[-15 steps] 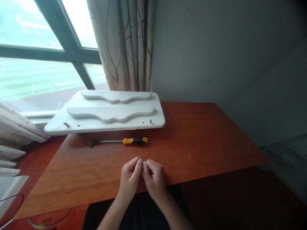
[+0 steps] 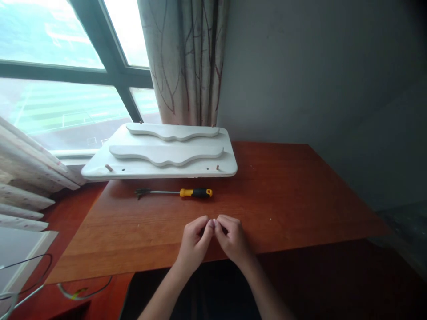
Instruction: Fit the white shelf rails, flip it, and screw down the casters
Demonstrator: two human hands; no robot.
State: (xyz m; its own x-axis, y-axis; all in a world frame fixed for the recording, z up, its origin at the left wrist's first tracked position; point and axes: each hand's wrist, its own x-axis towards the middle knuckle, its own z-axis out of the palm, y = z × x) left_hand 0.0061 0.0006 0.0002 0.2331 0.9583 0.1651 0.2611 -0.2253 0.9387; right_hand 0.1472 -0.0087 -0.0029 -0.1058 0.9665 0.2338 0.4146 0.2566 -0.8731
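Observation:
My left hand (image 2: 194,244) and my right hand (image 2: 234,239) meet above the front edge of the wooden table, thumbs and fingertips pressed together. Both are closed, and whatever lies between the fingertips, if anything, is hidden. Beyond them a screwdriver (image 2: 196,193) with a yellow and black handle lies on its side, its shaft pointing left. Several small dark pieces, apparently screws, cluster at its tip (image 2: 142,193). Behind it lies a white board (image 2: 160,172) with rounded corners. Two wavy-edged white pieces (image 2: 167,155) rest on top, and short wooden dowels (image 2: 108,168) stick up from it.
The reddish-brown table (image 2: 300,195) reaches to a grey wall (image 2: 300,75) at the back. A patterned curtain (image 2: 190,62) hangs beside the window (image 2: 76,106). Cables (image 2: 86,291) lie on the floor at the lower left.
The whole view has shifted, so the table and board appear farther right. My hands stay pressed together at the fingertips; the screwdriver and board keep their places on the table.

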